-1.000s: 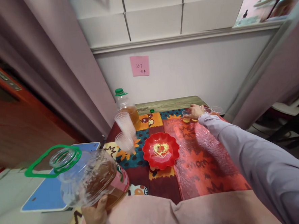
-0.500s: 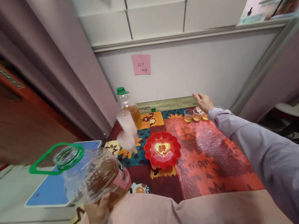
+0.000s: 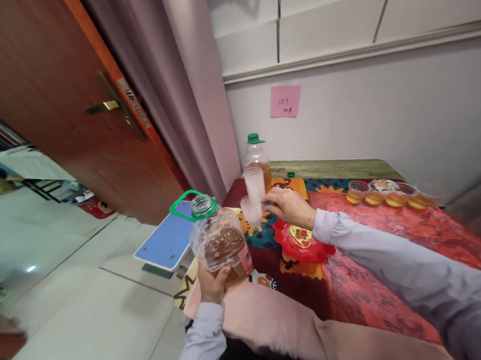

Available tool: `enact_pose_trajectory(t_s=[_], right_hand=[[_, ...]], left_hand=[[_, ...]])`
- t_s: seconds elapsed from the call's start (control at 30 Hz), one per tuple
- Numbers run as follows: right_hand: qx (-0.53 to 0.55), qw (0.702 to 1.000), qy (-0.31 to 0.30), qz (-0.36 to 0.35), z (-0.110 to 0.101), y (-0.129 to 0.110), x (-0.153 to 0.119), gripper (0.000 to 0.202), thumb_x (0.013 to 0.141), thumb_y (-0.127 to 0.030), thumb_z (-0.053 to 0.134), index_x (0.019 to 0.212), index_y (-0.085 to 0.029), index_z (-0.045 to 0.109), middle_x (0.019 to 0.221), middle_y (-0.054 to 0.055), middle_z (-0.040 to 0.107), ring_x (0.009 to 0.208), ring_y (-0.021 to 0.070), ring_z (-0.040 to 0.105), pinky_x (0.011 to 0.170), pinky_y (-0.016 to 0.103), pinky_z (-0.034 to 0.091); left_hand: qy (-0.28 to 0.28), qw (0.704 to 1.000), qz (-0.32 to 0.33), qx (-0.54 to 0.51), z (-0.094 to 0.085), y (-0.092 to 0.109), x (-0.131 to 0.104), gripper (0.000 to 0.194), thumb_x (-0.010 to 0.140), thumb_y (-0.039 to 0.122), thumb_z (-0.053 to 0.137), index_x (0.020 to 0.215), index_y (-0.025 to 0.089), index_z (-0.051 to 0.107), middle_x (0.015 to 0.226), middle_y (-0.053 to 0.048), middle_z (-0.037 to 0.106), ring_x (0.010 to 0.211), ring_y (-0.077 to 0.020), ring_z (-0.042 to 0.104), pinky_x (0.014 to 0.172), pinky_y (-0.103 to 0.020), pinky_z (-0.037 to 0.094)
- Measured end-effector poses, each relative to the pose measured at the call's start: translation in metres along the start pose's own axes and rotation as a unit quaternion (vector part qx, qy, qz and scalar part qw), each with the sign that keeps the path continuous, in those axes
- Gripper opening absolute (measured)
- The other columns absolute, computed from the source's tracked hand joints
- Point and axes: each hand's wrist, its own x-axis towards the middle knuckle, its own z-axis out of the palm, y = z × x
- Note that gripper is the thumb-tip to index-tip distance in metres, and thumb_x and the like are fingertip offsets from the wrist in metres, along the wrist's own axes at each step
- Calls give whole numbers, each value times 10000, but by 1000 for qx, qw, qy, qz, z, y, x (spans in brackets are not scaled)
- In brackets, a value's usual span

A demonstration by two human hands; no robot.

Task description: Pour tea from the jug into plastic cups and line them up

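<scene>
My left hand [image 3: 212, 282] is wrapped round the lower side of a large clear plastic jug [image 3: 222, 246] with a green handle. The jug has an open neck, holds amber liquid and leans against my lap at the table edge. My right hand [image 3: 289, 205] reaches to the clear plastic cups, its fingertips pinched at the side of a cup [image 3: 251, 211]. Touching that cup is a taller stack of nested cups [image 3: 254, 182]. Below my right wrist lies a red scalloped dish [image 3: 305, 244] with a gold heart.
A second jug [image 3: 258, 160] with a green cap stands behind the cups. Several cups of amber liquid [image 3: 394, 199] line the table's far right. A green cap [image 3: 291, 174] lies near the wall. A blue stool [image 3: 164, 236] stands left, near a wooden door [image 3: 99, 129].
My right hand has come left from the filled cups to the stack of empty cups. My view has turned left. The left hand still holds the jug, now more upright.
</scene>
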Motion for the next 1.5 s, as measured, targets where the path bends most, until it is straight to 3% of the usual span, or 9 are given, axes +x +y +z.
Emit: enact_pose_trajectory(t_s=[0.17,0.33,0.6,0.83,0.97,1.07,1.17,1.27,1.5], right_hand=[[-65,990,-124,16,20,-26,32,219,1029,-223,637,1188,-171,779,1255,142,746,1094,248,738,917,309,537],[-60,988,-139,19,28,-26,39,221,1026,-206,608,1002,-165,824,1074,151,809,992,252,762,846,296,529],[-4,994,-92,66,29,-14,44,62,892,-206,790,871,-214,849,835,26,831,799,181,761,735,229,518],[30,995,-23,97,29,-14,41,93,753,-157,894,796,-189,818,762,18,795,696,155,698,653,226,462],[55,994,12,93,24,-19,40,84,816,-244,865,809,-194,797,799,18,792,711,149,680,675,235,462],[99,989,78,76,3,-20,36,125,881,-299,802,816,-192,786,811,25,784,714,157,673,692,257,475],[113,979,160,60,-29,-13,16,156,904,-352,778,863,-202,784,825,25,773,721,165,663,699,273,481],[69,982,165,67,-48,2,-25,158,925,-361,755,867,-216,778,804,16,755,693,163,642,684,276,466],[9,989,31,145,1,44,-123,111,939,-265,730,851,-202,756,892,60,775,778,195,703,717,286,477]], left_hand=[[-6,1000,1,-12,1,6,-1,940,679,729,824,1375,136,604,1205,-181,754,1147,-372,735,1021,-512,574],[-24,999,-4,-30,0,10,-2,998,669,733,836,1417,131,565,1238,-198,742,1151,-379,738,1008,-510,577],[-50,996,-23,-73,3,23,-2,959,680,711,844,1390,140,544,1198,-194,764,1095,-361,762,956,-481,603],[-57,995,-22,-78,4,29,-1,1037,677,709,844,1458,127,487,1226,-206,765,1095,-363,769,951,-479,606],[-56,996,-11,-75,4,30,-2,994,697,693,842,1442,126,506,1229,-213,759,1103,-365,765,965,-485,597],[-45,997,-12,-68,5,27,-1,984,677,703,849,1411,132,528,1201,-197,759,1130,-372,752,973,-489,592],[-34,997,-21,-59,5,21,-1,1018,644,725,854,1402,128,530,1152,-174,763,1123,-375,749,956,-486,597],[-36,997,-24,-59,6,16,1,1020,654,697,864,1419,119,517,1178,-180,757,1115,-362,752,950,-474,601],[-19,999,-8,-45,8,13,3,991,663,689,861,1397,98,554,1245,-211,749,1127,-350,751,990,-472,597]])
